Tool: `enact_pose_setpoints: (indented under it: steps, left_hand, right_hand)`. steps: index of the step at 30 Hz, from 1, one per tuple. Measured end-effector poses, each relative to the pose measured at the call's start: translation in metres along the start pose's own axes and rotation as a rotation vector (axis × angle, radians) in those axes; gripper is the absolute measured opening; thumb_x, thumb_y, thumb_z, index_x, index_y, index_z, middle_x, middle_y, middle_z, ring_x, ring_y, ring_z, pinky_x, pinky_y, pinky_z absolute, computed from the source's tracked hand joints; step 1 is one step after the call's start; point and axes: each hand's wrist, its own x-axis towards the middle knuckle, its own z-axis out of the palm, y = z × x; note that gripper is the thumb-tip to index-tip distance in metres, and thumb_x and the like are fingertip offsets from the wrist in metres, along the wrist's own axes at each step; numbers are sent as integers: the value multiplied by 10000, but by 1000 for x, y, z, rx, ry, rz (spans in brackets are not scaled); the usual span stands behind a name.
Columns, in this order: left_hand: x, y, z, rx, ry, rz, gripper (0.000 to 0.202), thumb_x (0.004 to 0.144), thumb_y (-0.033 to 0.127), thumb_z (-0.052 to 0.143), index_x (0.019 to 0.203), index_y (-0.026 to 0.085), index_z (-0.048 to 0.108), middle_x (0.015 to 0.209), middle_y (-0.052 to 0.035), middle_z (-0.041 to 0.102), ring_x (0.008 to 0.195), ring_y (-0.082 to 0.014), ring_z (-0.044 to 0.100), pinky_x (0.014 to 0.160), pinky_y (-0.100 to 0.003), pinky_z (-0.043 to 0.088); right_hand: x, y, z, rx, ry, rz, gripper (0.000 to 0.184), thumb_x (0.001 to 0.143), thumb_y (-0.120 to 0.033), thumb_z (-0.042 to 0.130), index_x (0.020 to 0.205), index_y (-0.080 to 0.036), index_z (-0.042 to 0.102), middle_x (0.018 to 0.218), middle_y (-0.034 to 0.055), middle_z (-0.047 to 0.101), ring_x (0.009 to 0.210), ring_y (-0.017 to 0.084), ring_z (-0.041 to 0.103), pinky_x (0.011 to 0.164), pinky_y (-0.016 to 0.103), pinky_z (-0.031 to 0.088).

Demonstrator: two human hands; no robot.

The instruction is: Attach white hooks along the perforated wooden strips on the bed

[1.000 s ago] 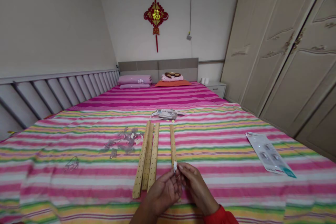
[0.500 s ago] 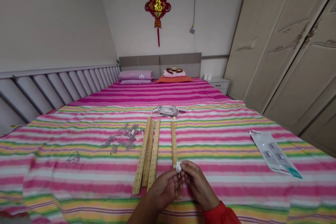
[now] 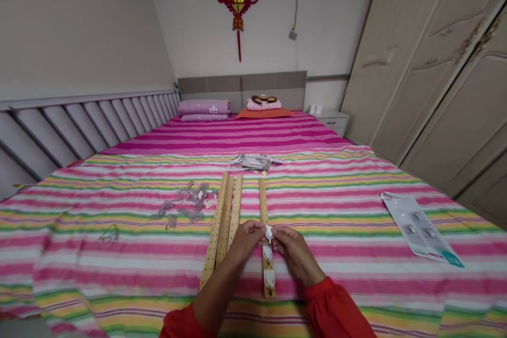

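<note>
Both your hands are on one piece: the left hand (image 3: 246, 243) and right hand (image 3: 295, 254) pinch a small white hook with a metal loop (image 3: 269, 233) from opposite sides, fingertips bent in. Neither hand's nearer, honestly.

That hook sits right over the single pale wooden strip with drilled holes (image 3: 263, 203), between your hands. The strip's long axis runs away from you toward the headboard (image 3: 273, 82). Two matching white hooks (image 3: 268, 255) are on its near end, lined up toward you, and its far part is bare. Can't tell if the pinched hook touches the wood; your fingers cover its edges and its back is out of sight.

Left of that, three similar pale wooden strips (image 3: 214, 232) lie side by side, with your left forearm (image 3: 217, 290) hiding some near ends. Farther left, the clear plastic bits (image 3: 196, 195) blur together, and whatever's inside the crumpled clear packet (image 3: 253, 162) up ahead is hard to make out.
</note>
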Motion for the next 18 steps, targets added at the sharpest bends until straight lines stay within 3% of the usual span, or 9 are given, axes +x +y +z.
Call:
enact_pose_setpoints:
  steps: [5,10,18]
  left_hand:
    - [15,-14,0,35,60,-28,241,541,306,738,653,140,604,535,14,595,521,-113,546,555,-237,410]
    - [23,-26,0,65,109,-10,176,576,264,701,636,148,582,490,23,574,488,-110,529,534,-233,400]
    - [28,-24,2,84,140,-50,111,604,189,662,591,168,554,456,45,547,461,-97,507,505,-212,376]
  right_hand:
    - [15,6,-3,-134,113,-59,275,499,-348,828,616,-136,696,486,20,651,428,110,551,441,221,440]
    - [24,15,-4,-173,141,-88,255,518,-345,808,602,-133,694,442,7,628,386,101,514,392,211,394]
    - [29,22,-6,-188,165,-98,246,523,-346,789,581,-135,677,390,-21,575,347,89,473,359,204,348]
